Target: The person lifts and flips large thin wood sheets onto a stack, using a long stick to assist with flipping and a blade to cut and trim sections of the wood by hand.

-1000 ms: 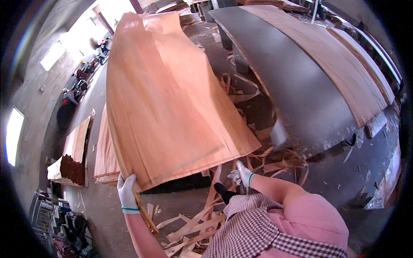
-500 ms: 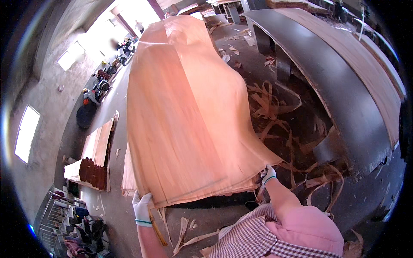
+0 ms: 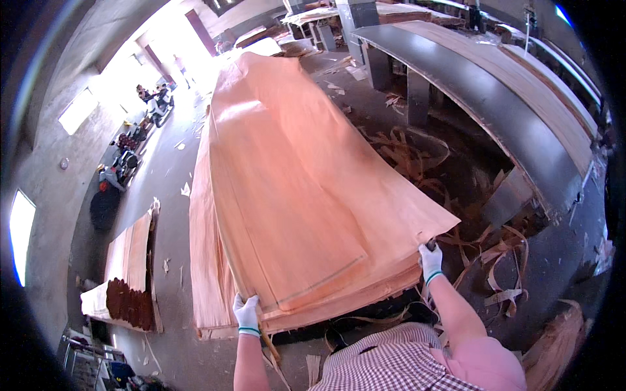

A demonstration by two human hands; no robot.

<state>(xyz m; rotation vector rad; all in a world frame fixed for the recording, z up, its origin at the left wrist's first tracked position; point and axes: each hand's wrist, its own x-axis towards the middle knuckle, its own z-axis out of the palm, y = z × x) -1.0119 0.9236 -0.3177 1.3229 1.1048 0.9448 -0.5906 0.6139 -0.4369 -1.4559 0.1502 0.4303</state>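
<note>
Where the sheet (image 3: 293, 195) lies: across the centre of the frame, long and orange-tan, narrowing toward the upper middle, its surface buckled.
Left hand (image 3: 246, 316): white-gloved, green band at the cuff, lower left of centre; fingers and thumb are drawn together on the sheet's near left corner.
Right hand (image 3: 431, 262): gloved alike, lower right of centre, closed on the sheet's near edge just beside the right corner; a small dark thing (image 3: 431, 245) shows at the fingertips, too unclear to name.
Stick (image 3: 270, 345): thin, yellowish, slanting just below the left hand; whether that hand holds it I cannot tell.
Stack (image 3: 206, 274): under the sheet, layers showing along the left side and near edge.
Bench (image 3: 486, 111): upper right, dark shiny top, with pale boards (image 3: 521, 85) along its far side.
Bundle (image 3: 130, 244): left of the frame, on the floor, with a ragged red-brown patch.
Strips (image 3: 417, 156): curled and tangled between sheet and bench.
Motorbikes (image 3: 160, 107): upper left, too small for any lettering to be read.
Apron (image 3: 391, 365): checked, bottom centre, beside a pink sleeve (image 3: 486, 362).
</note>
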